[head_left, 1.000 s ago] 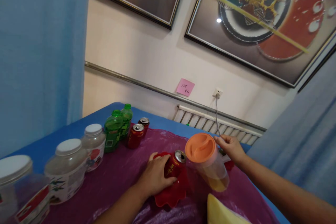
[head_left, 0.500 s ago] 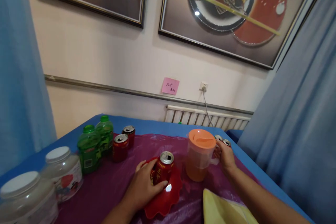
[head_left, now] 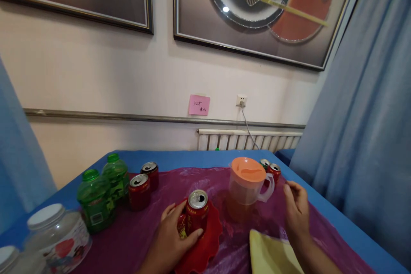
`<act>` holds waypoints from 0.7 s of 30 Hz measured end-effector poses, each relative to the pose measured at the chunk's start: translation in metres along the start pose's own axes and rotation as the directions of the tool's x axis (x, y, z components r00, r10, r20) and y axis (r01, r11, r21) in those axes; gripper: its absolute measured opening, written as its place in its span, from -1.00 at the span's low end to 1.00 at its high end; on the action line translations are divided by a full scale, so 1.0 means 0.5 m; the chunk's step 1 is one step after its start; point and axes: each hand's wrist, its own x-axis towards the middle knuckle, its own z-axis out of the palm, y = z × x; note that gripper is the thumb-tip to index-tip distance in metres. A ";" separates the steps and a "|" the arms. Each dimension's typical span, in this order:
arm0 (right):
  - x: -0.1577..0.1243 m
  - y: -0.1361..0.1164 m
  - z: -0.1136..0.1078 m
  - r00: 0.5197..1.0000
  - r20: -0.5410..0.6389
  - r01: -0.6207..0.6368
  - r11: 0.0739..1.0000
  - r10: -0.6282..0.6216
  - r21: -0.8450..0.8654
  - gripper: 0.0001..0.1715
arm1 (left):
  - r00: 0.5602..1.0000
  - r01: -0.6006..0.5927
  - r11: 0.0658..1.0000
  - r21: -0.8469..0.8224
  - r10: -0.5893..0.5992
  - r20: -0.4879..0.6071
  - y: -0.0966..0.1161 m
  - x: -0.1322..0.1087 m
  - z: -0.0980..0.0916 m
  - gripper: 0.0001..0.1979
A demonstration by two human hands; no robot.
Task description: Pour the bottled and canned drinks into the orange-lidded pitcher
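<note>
My left hand point(head_left: 173, 235) is wrapped around an open red drink can point(head_left: 196, 212), which stands upright on a red scalloped plate point(head_left: 212, 239). To the right of the plate is a clear plastic pitcher point(head_left: 240, 201) with an orange lid point(head_left: 248, 169), part filled with amber liquid. My right hand point(head_left: 297, 209) is held in the air to the right of the pitcher's handle, apart from it. Its fingers are loosely bent with nothing in them. A folded yellow cloth point(head_left: 272, 252) lies below, close to my right wrist.
Two red cans point(head_left: 139, 192) and two green bottles point(head_left: 95, 205) stand at the left, with white-lidded clear jars point(head_left: 61, 239) nearer. Two more cans point(head_left: 274, 173) are behind the pitcher. Purple plastic sheeting point(head_left: 125, 239) covers the blue table. A radiator point(head_left: 250, 139) lines the wall.
My right hand has let go of the pitcher's handle and moved right, away from it. My left hand keeps its hold on the can. The view has shifted a little.
</note>
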 end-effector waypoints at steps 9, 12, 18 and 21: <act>-0.237 -0.038 0.069 0.694 0.720 -0.050 0.998 0.018 0.024 -0.22 | 0.992 -0.117 0.991 -0.068 0.120 0.047 0.008 -0.002 0.001 -0.30; -0.243 -0.065 0.129 0.626 0.779 -0.134 0.990 0.048 0.046 -0.05 | 0.990 -0.131 0.984 -0.120 0.136 0.033 -0.003 0.002 0.011 -0.26; -0.245 -0.098 0.177 0.613 0.789 -0.154 0.986 0.042 0.068 -0.10 | 0.986 -0.114 0.977 -0.182 0.134 0.104 0.023 -0.001 -0.002 -0.34; -0.247 -0.105 0.175 0.633 0.772 -0.147 0.988 0.062 0.041 -0.18 | 0.979 -0.095 0.971 -0.221 0.132 0.156 0.047 -0.002 -0.016 -0.38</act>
